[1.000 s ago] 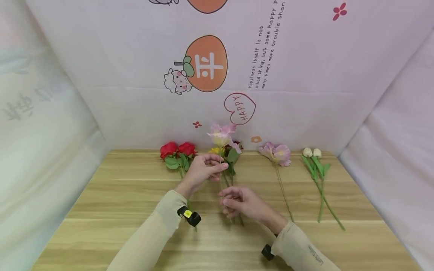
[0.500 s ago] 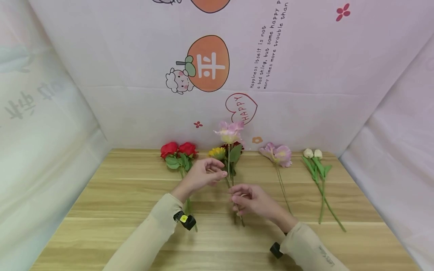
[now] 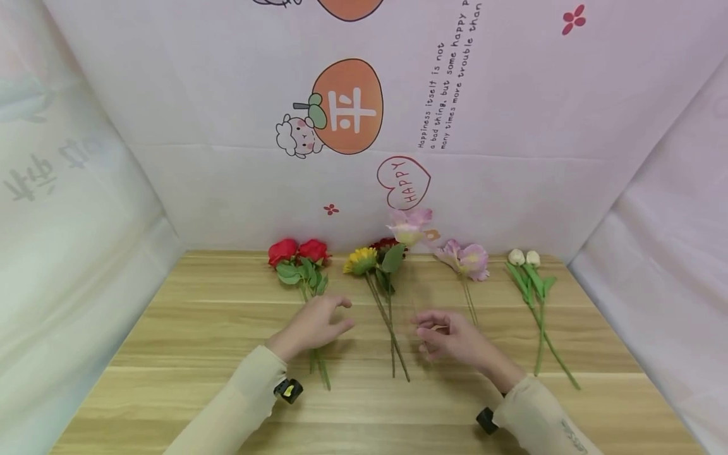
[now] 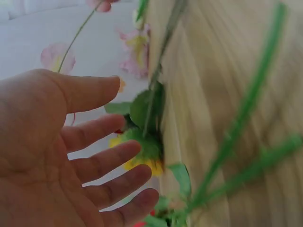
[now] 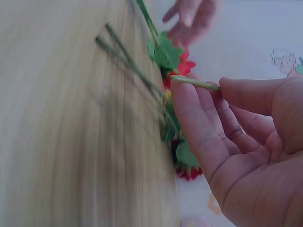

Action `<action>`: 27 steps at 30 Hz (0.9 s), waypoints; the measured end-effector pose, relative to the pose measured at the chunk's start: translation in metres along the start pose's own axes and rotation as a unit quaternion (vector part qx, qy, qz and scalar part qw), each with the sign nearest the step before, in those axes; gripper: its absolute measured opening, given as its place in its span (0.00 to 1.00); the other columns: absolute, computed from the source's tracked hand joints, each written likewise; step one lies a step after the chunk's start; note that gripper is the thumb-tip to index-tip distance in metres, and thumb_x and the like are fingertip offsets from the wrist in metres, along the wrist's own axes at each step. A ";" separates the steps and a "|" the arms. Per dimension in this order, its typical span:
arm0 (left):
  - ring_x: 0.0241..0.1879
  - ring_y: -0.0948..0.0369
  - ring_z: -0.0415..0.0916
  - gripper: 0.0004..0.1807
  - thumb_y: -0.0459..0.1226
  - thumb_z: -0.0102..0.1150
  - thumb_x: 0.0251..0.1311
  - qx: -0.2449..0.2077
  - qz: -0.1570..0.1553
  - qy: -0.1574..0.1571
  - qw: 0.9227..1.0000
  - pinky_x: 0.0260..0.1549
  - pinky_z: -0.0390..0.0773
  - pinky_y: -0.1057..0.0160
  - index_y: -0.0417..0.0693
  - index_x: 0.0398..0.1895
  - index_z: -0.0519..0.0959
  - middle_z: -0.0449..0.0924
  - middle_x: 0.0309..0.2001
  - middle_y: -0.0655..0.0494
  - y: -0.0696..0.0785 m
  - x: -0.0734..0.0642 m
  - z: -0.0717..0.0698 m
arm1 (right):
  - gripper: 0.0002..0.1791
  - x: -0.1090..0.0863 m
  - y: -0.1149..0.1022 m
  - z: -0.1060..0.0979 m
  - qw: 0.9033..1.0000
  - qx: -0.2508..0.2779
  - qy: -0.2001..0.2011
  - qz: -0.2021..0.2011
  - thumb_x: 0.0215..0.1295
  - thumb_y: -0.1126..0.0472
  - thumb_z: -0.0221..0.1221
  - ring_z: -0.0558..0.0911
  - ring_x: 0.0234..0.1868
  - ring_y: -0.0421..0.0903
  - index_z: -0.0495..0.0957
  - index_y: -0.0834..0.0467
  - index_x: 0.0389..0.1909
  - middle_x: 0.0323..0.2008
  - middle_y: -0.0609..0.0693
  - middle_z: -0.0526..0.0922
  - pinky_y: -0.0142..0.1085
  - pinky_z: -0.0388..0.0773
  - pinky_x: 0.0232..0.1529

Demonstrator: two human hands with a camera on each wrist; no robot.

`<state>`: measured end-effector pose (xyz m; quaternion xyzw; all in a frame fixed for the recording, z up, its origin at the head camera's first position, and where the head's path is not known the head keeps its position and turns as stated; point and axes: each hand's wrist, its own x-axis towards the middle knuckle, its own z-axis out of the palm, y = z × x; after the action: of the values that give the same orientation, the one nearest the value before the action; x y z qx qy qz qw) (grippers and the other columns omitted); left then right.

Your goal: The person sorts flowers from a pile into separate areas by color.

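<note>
My right hand [image 3: 455,341] pinches the thin stem of a pink artificial flower [image 3: 411,227] between thumb and fingers. The bloom stands up in front of the back cloth, right of the middle. In the right wrist view the cut end of the stem [image 5: 194,82] pokes out past the fingers. My left hand [image 3: 313,325] holds nothing; its fingers are spread in the left wrist view, over the stems of two red roses [image 3: 298,251]. Between the hands lie a yellow flower [image 3: 361,260] and a dark red flower [image 3: 383,243], their stems crossed.
Another pink flower [image 3: 472,259] lies on the wooden table [image 3: 364,417] behind my right hand, its lower stem hidden by that hand. Farther right are white tulips [image 3: 524,257] with crossed green stems. Printed white cloth [image 3: 227,196] encloses the back and sides.
My right hand has carried the pink flower to the right, away from the yellow and dark red flowers. My left hand has drawn back toward the lower left, off the flower.
</note>
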<state>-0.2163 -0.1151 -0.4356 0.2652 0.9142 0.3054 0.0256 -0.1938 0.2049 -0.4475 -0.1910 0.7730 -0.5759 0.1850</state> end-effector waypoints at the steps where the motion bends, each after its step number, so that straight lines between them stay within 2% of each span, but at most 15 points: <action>1: 0.61 0.44 0.74 0.21 0.40 0.63 0.69 0.012 0.003 -0.002 1.000 0.63 0.72 0.45 0.34 0.58 0.78 0.80 0.58 0.42 -0.002 -0.002 0.000 | 0.22 -0.002 0.002 -0.003 1.000 -0.002 0.004 0.006 0.75 0.63 0.58 0.84 0.43 0.64 0.71 0.73 0.63 0.52 0.72 0.76 0.47 0.87 0.39; 6: 0.61 0.42 0.74 0.20 0.40 0.62 0.69 0.079 -0.001 -0.021 0.997 0.63 0.71 0.42 0.35 0.57 0.80 0.80 0.58 0.41 -0.009 -0.015 0.000 | 0.22 -0.011 0.011 -0.020 0.999 -0.037 0.017 0.022 0.75 0.63 0.58 0.84 0.41 0.61 0.71 0.72 0.63 0.50 0.70 0.76 0.45 0.87 0.37; 9: 0.62 0.41 0.72 0.20 0.40 0.64 0.68 0.109 -0.013 -0.035 0.993 0.63 0.69 0.40 0.37 0.57 0.81 0.78 0.60 0.39 -0.011 -0.023 -0.002 | 0.21 -0.017 0.014 -0.029 0.995 -0.091 0.033 0.026 0.74 0.65 0.58 0.84 0.37 0.58 0.73 0.73 0.62 0.46 0.66 0.79 0.44 0.87 0.35; 15: 0.66 0.39 0.66 0.21 0.42 0.67 0.66 0.114 -0.031 -0.042 0.992 0.66 0.65 0.37 0.40 0.57 0.81 0.73 0.64 0.35 -0.014 -0.034 -0.004 | 0.17 -0.030 0.019 -0.046 0.978 -0.187 0.079 0.056 0.72 0.68 0.58 0.82 0.32 0.51 0.76 0.72 0.58 0.41 0.58 0.81 0.41 0.85 0.28; 22: 0.66 0.40 0.66 0.18 0.42 0.68 0.65 0.123 -0.037 -0.039 0.991 0.65 0.67 0.40 0.41 0.53 0.82 0.72 0.65 0.34 -0.022 -0.042 -0.004 | 0.17 -0.041 0.019 -0.058 0.966 -0.229 0.096 0.073 0.70 0.69 0.59 0.82 0.29 0.48 0.77 0.72 0.57 0.41 0.58 0.83 0.38 0.82 0.24; 27: 0.67 0.39 0.66 0.12 0.42 0.68 0.65 0.115 -0.035 -0.037 0.992 0.64 0.68 0.39 0.43 0.42 0.82 0.71 0.65 0.33 -0.024 -0.041 -0.004 | 0.16 -0.050 0.022 -0.069 0.956 -0.249 0.127 0.088 0.70 0.68 0.59 0.82 0.31 0.47 0.78 0.71 0.56 0.42 0.58 0.83 0.36 0.82 0.25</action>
<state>-0.1932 -0.1540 -0.4509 0.2457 0.9504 0.1868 0.0393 -0.1877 0.2923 -0.4473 -0.0878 0.9228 -0.3662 0.0816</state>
